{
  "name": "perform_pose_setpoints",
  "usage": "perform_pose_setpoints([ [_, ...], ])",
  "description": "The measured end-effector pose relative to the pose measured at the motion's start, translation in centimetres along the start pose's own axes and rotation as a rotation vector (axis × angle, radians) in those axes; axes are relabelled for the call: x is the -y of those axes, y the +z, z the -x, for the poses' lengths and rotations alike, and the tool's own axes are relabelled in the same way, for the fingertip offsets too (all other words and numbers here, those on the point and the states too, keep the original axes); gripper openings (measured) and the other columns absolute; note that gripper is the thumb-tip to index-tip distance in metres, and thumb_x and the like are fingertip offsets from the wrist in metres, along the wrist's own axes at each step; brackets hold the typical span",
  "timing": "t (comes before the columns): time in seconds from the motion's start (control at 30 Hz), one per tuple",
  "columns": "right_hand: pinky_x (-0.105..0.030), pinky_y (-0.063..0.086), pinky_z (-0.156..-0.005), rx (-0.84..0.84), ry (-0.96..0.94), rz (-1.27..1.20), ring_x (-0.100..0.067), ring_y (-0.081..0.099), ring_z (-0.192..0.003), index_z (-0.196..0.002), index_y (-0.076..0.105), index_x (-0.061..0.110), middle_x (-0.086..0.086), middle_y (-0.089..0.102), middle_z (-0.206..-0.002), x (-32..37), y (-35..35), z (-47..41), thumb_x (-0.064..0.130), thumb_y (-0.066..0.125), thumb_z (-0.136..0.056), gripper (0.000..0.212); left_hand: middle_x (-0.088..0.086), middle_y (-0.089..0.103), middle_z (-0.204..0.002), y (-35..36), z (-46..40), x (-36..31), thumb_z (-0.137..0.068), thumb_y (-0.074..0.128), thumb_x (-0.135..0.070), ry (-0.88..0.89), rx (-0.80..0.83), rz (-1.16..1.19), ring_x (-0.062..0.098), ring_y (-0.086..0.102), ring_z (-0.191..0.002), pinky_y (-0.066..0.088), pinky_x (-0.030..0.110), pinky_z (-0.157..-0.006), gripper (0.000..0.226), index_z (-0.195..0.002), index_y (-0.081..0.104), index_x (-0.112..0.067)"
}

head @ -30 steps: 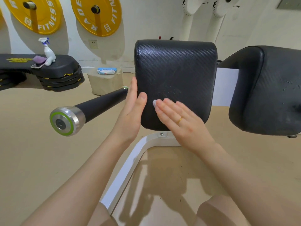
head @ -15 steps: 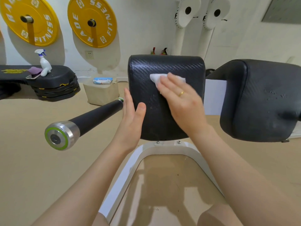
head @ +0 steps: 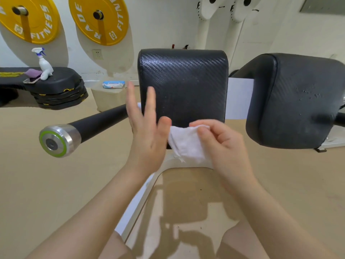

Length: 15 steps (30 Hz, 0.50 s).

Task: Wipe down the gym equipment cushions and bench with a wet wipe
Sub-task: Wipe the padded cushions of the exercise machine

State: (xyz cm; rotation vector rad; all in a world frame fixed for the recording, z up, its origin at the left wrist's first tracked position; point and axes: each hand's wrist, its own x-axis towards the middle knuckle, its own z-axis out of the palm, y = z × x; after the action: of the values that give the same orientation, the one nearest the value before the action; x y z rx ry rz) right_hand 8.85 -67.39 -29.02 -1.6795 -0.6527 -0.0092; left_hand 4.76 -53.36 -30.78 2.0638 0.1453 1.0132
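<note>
A black textured cushion (head: 183, 85) stands upright straight ahead, its upper face shiny and damp. A second black cushion (head: 296, 101) sits to its right, with small droplets on it. My right hand (head: 224, 146) pinches a white wet wipe (head: 186, 144) in front of the first cushion's lower edge, off the surface. My left hand (head: 145, 131) is open with fingers spread at the cushion's lower left corner, its thumb close to the wipe's edge.
A black handle with a silver and green end cap (head: 59, 140) sticks out to the left. A white frame (head: 141, 200) runs below the cushions. Farther left, a spray bottle (head: 43, 64) stands on a black bench (head: 61, 79). A wipes pack (head: 113, 84) lies on a beige box.
My right hand has come down from the top of the cushion to its lower edge and lifted the wipe off the surface. My left hand has opened its fingers wider.
</note>
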Motion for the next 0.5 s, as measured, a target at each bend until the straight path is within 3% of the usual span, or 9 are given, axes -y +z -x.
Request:
perform_pose_setpoints([
  [0.07,-0.017,0.05,-0.064,0.05,0.138,-0.168,-0.002,0.061,-0.071,-0.088,0.068,0.016,0.009,0.067,-0.076,0.8,-0.6,-0.5,0.012,0.052,-0.092,0.017,0.002,0.023,-0.148,-0.1,1.1,-1.2,-0.091,0.034,-0.054,0.096,0.084,0.045,0.013,0.021,-0.139,0.02,0.03,-0.114,0.059,-0.134,0.042,-0.014],
  [0.13,-0.024,0.054,-0.062,0.082,0.239,-0.351,-0.011,0.063,-0.069,-0.089,0.066,0.011,0.001,0.067,-0.075,1.0,-1.1,-0.8,0.015,0.053,-0.091,0.013,-0.01,0.061,-0.114,-0.5,1.4,-2.7,-0.086,0.053,-0.046,-0.182,0.193,0.297,0.005,0.057,-0.104,0.046,0.024,-0.091,0.033,-0.111,0.059,-0.024],
  [0.17,-0.026,0.054,-0.06,0.082,0.274,-0.416,-0.013,0.064,-0.068,-0.088,0.064,0.01,0.0,0.067,-0.074,1.0,-1.3,-0.9,0.016,0.055,-0.089,0.011,-0.011,0.068,-0.094,-0.4,1.5,-2.8,-0.085,0.061,-0.034,-0.344,0.229,0.419,0.004,0.063,-0.085,0.051,0.022,-0.077,0.019,-0.1,0.062,-0.023],
  [0.23,-0.023,0.054,-0.058,0.027,0.282,-0.433,-0.011,0.064,-0.067,-0.085,0.062,0.011,-0.001,0.067,-0.073,0.9,-1.5,-1.2,0.015,0.058,-0.087,0.006,-0.007,0.067,-0.07,-0.3,1.4,-2.8,-0.084,0.064,-0.013,-0.469,0.246,0.465,0.003,0.062,-0.064,0.051,0.019,-0.061,0.002,-0.085,0.063,-0.014],
  [0.3,-0.014,0.05,-0.058,-0.123,0.151,-0.183,-0.002,0.061,-0.064,-0.08,0.062,0.013,0.006,0.066,-0.069,0.3,-1.2,-1.1,0.013,0.063,-0.085,0.005,-0.002,0.064,-0.066,-0.1,1.3,-2.9,-0.083,0.064,-0.009,-0.483,0.198,0.435,0.004,0.06,-0.057,0.049,0.017,-0.054,0.007,-0.078,0.061,-0.012],
  [0.4,-0.015,0.047,-0.059,-0.287,-0.229,0.295,-0.005,0.061,-0.067,-0.081,0.066,0.013,0.011,0.066,-0.071,-0.5,0.2,0.1,0.018,0.065,-0.085,0.007,0.002,0.067,-0.068,0.6,1.2,-3.6,-0.084,0.064,-0.012,-0.449,0.156,0.42,0.008,0.065,-0.06,0.048,0.017,-0.053,0.009,-0.076,0.06,-0.012],
  [0.5,-0.013,0.05,-0.07,-0.263,-0.397,0.354,-0.004,0.063,-0.084,-0.105,0.067,0.013,0.01,0.069,-0.097,-1.2,1.4,1.3,0.021,0.056,-0.087,0.022,0.001,0.07,-0.071,1.1,0.9,-4.7,-0.091,0.055,-0.016,-0.441,0.17,0.498,0.009,0.068,-0.068,0.051,0.019,-0.059,0.016,-0.085,0.065,-0.005],
])
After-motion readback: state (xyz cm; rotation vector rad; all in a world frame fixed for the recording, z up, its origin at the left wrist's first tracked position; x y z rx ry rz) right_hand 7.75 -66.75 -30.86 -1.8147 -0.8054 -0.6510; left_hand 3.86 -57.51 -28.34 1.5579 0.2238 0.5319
